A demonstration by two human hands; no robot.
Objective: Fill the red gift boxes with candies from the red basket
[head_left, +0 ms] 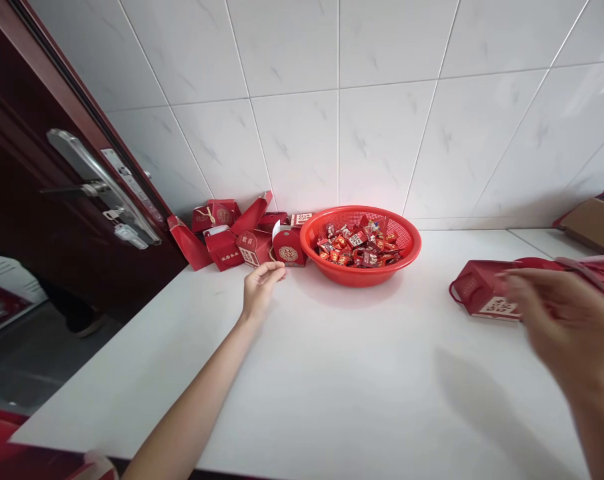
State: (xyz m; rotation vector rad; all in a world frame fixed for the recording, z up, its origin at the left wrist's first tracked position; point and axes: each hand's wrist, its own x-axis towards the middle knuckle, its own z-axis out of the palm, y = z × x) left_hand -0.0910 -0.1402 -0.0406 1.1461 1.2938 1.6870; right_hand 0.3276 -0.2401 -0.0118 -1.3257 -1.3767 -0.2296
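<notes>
Hands, two: my left hand (263, 285), fingers curled together, in front of the left-hand cluster of boxes; my right hand (572, 323), blurred, fingers bent, before the lone box. Whether either grips anything, I cannot tell.
Red baskets, one (359, 275), mid-table near the wall (297, 147); wrapped sweets (359, 243) inside, too many to count.
Red gift boxes: at least five clustered left (225, 250), overlapping; one at right (477, 287).
White table (362, 387), one: left edge slanting, front edge nearest me. Moving room: the stretch between my hands, before the basket.
</notes>
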